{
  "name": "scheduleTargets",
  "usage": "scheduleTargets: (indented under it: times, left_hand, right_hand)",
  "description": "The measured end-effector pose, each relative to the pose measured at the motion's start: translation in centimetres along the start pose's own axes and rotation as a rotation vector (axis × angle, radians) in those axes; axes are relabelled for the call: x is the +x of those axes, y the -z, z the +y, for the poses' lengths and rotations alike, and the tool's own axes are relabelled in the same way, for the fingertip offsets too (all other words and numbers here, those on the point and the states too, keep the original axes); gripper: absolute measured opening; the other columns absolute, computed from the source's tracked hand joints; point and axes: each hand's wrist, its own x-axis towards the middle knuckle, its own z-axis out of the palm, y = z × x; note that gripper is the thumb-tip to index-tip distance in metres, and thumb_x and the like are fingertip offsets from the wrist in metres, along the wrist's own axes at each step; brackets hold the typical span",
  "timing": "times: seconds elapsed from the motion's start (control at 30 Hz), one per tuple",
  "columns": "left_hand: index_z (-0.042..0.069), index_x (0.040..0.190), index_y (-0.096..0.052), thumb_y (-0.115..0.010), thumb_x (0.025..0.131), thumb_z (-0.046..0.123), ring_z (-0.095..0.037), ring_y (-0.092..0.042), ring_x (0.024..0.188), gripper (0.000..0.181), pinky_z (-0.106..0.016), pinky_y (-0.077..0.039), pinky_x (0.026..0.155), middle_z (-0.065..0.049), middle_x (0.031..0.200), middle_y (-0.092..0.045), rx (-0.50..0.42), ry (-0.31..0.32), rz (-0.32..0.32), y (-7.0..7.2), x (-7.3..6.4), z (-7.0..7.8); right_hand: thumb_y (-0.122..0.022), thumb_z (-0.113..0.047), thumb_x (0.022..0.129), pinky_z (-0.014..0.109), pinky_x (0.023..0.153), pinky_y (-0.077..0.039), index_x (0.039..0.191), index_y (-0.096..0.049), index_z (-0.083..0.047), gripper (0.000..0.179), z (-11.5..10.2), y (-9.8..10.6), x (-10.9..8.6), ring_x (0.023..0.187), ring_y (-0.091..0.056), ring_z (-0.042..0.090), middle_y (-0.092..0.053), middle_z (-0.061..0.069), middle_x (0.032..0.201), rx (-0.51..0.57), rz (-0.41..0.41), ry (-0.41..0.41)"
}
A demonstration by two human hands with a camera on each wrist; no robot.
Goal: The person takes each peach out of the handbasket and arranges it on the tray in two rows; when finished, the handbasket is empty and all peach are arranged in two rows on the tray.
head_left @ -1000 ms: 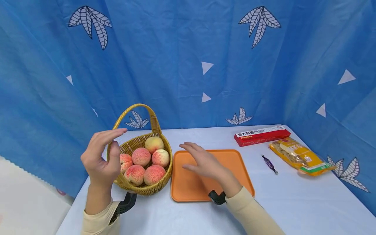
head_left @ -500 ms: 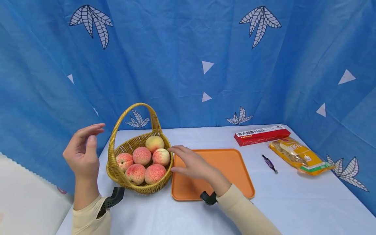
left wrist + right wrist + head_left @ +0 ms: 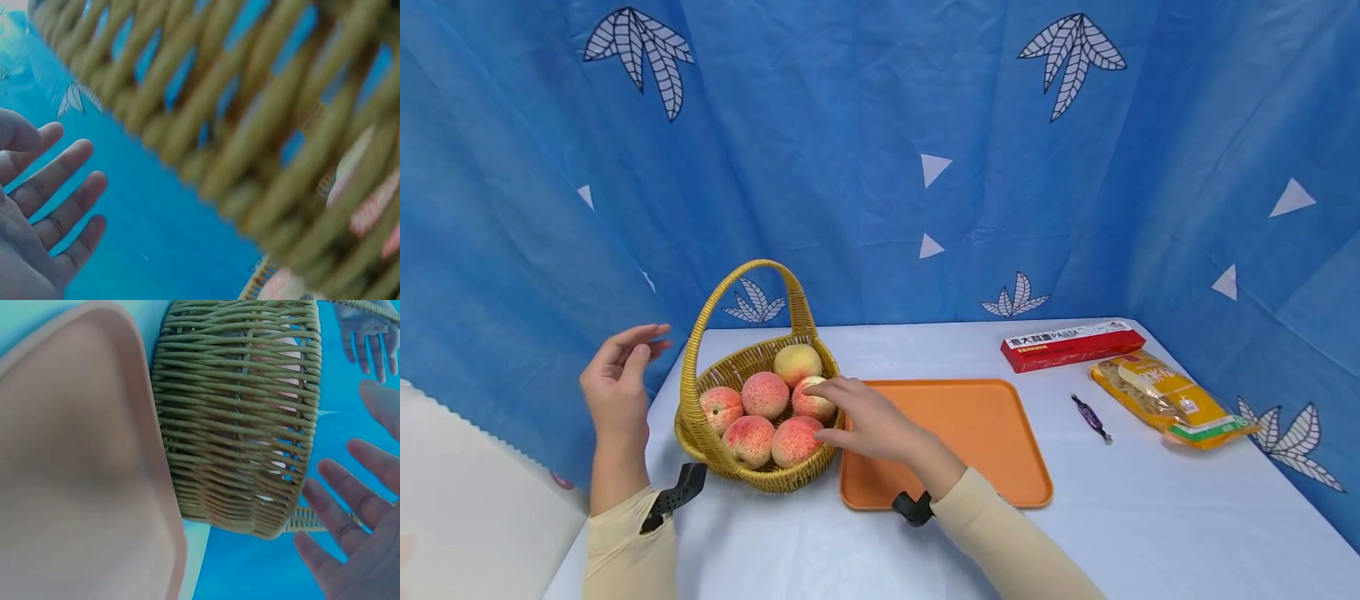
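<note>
A yellow wicker basket with a tall arched handle stands on the table and holds several peaches, red, pink and yellowish. My left hand is raised to the left of the basket, its fingers loosely bent around nothing; in the left wrist view the fingers are spread apart from the blurred basket weave. Over the basket's right rim hovers my right hand, fingers stretched toward the peaches. The right wrist view shows its fingers spread beside the basket wall, gripping nothing.
An orange tray lies right against the basket, partly under my right arm. Farther right are a red pasta box, a small purple wrapped candy and a yellow pasta bag. A blue curtain backs the table.
My right hand has moved left from above the tray to over the basket's right rim. My left hand has drawn left, away from the basket handle, then slightly back right.
</note>
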Motion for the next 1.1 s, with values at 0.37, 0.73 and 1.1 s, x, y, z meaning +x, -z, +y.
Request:
scheduleTargets:
  times: [0.37,0.73,1.1]
  left_hand:
    - [-0.003,0.123,-0.066,-0.057,0.102,0.014,-0.010,-0.069,0.096,0.028,-0.017,-0.048,0.087,0.006,0.106,-0.074,0.032,0.230,0.037,0.9,-0.2,-2.1]
    - [0.015,0.134,-0.062,-0.054,0.104,0.030,-0.001,-0.059,0.109,0.035,-0.015,-0.046,0.092,0.016,0.116,-0.065,0.255,0.510,-0.086,1.3,-0.4,-4.0]
    - [0.020,0.154,-0.040,-0.051,0.101,0.048,-0.036,-0.015,0.154,0.060,-0.070,-0.012,0.117,-0.012,0.166,-0.023,0.356,0.648,-0.433,1.6,-0.5,-5.7]
  right_hand:
    - [-0.063,-0.047,0.096,0.045,0.119,-0.032,0.148,-0.047,-0.028,0.058,-0.2,-1.5,1.7,0.135,-0.050,0.012,-0.055,-0.009,0.146,-0.134,-0.071,0.041]
    - [-0.059,-0.054,0.096,0.046,0.122,-0.024,0.144,-0.053,-0.033,0.052,0.0,-2.1,2.9,0.130,-0.054,0.011,-0.056,-0.015,0.144,-0.259,-0.142,0.053]
    - [-0.060,-0.057,0.094,0.048,0.125,-0.017,0.145,-0.050,-0.038,0.055,-0.5,-1.8,4.0,0.134,-0.053,0.007,-0.053,-0.020,0.146,-0.245,-0.276,0.003]
